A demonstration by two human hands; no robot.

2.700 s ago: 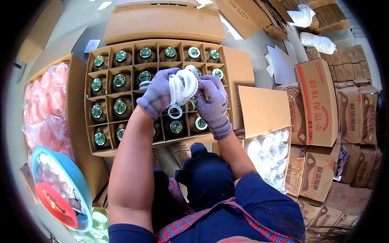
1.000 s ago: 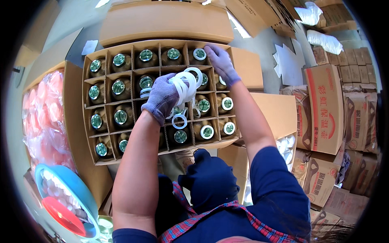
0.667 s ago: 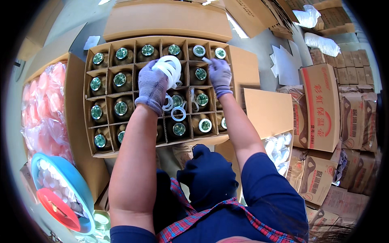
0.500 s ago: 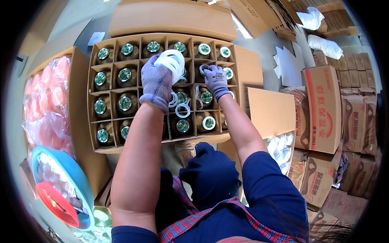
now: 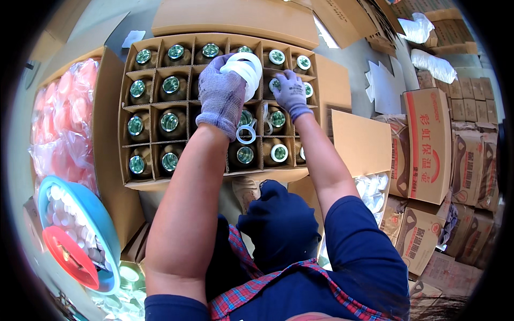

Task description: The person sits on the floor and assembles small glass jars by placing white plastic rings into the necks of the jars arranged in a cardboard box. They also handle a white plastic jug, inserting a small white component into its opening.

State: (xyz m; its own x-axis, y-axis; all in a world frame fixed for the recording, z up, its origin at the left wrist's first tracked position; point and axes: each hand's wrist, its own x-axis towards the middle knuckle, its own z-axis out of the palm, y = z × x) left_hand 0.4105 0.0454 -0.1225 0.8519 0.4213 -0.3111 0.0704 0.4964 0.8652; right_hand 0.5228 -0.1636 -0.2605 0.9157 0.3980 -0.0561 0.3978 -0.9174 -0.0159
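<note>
White rings (image 5: 249, 68) held over divided carton (image 5: 155, 184)

Left hand (image 5: 222, 92) grasps the rings. Right hand (image 5: 290, 93) touches the mouth of a bottle (image 5: 275, 84) in the second-farthest row; whether it grips cannot be told. Brown cardboard (image 5: 235, 21) lies beyond.

The person's gloved left hand (image 5: 220, 96) holds a bundle of white rings (image 5: 250, 69) above a divided carton (image 5: 292, 174), laid out as 4 rows of 6 compartments. The gloved right hand (image 5: 292, 93) touches a ringed bottle neck (image 5: 274, 84) in the second row. Rings surround several necks in the 2 rightmost columns, while the 2 leftmost columns show bare silvery-green mouths. 1 loose ring (image 5: 246, 142) rests near the front row. To the left, pink pieces (image 5: 69, 117) lie in clear plastic; below them, a red dish (image 5: 64, 251) overlaps a blue basin (image 5: 110, 235) of white caps (image 5: 69, 214).
</note>
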